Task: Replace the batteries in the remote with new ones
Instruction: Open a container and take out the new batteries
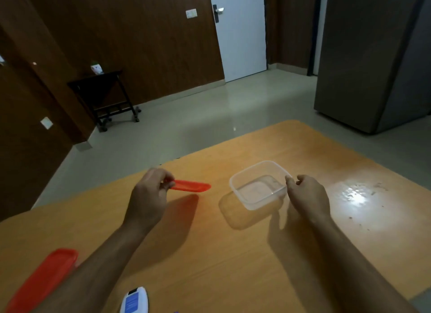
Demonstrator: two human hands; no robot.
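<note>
My left hand (151, 191) pinches one end of an orange lid (190, 186) and holds it level above the wooden table (210, 254). To its right, my right hand (305, 193) grips the near right rim of a clear plastic container (242, 197), which looks empty and hangs just above its shadow. A white remote (135, 301) with a blue panel lies at the bottom edge, partly cut off by the frame. No batteries show.
A second orange lid (44, 280) lies at the table's near left corner. Light glares off the tabletop at the right (356, 196). Beyond the table are a tiled floor, a dark side table (102, 93), a white door and a grey cabinet (373, 56).
</note>
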